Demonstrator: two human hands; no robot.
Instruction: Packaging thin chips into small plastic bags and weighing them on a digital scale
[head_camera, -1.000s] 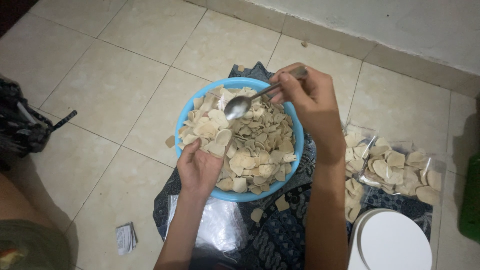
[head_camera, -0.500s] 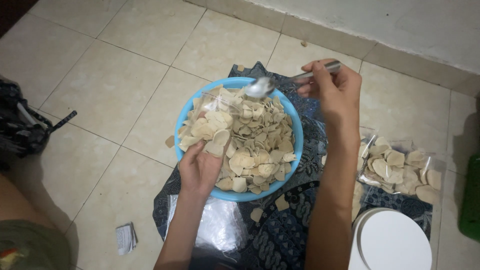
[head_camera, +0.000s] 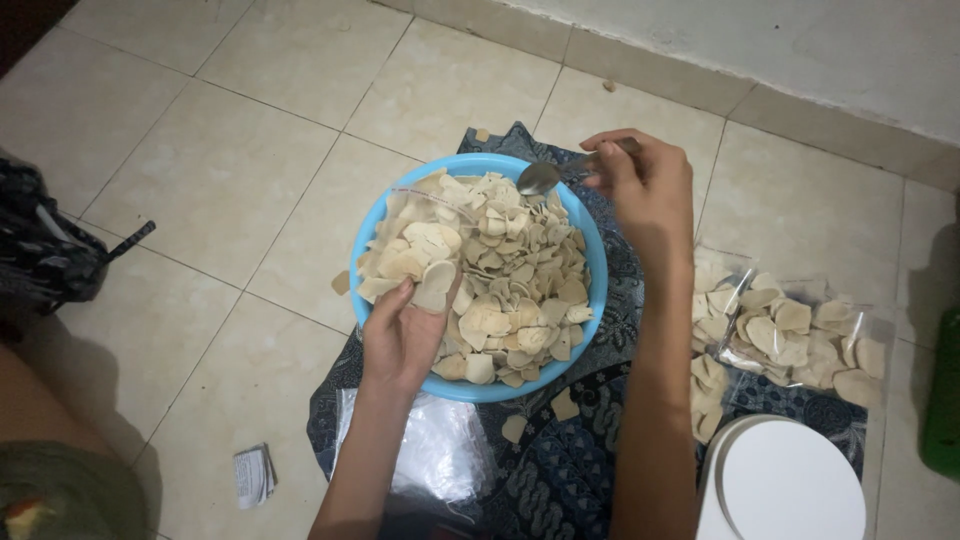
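1. The blue bowl (head_camera: 590, 262) is my landmark: it sits on a dark patterned cloth (head_camera: 560, 480) spread over the tiled floor (head_camera: 200, 180), heaped with pale, flat chips (head_camera: 500, 290).
2. My left hand (head_camera: 400, 335) rests on the near-left rim of the bowl, fingers curled loosely around one chip (head_camera: 434, 285) at the edge of the heap (thumb along its side).
3. My right hand (head_camera: 645, 190) hovers over the far-right rim of the bowl, fingers pinched together on the handle of a metal spoon (head_camera: 545, 177).
4. The spoon's head points inward over the bowl's far rim, just above the chips; I cannot tell whether it touches them.
5. To the right of the bowl lie clear bags (head_camera: 790, 335) filled with the same chips.
6. A white round lid (head_camera: 790, 485) sits near-right of the bowl, past the bags.
7. A flat empty plastic bag (head_camera: 440, 460) lies just near of the bowl, under my left forearm.
8. A few loose chips lie on the cloth near the bowl.
9. A small folded paper (head_camera: 255, 475) lies on the floor, near-left of the bowl.
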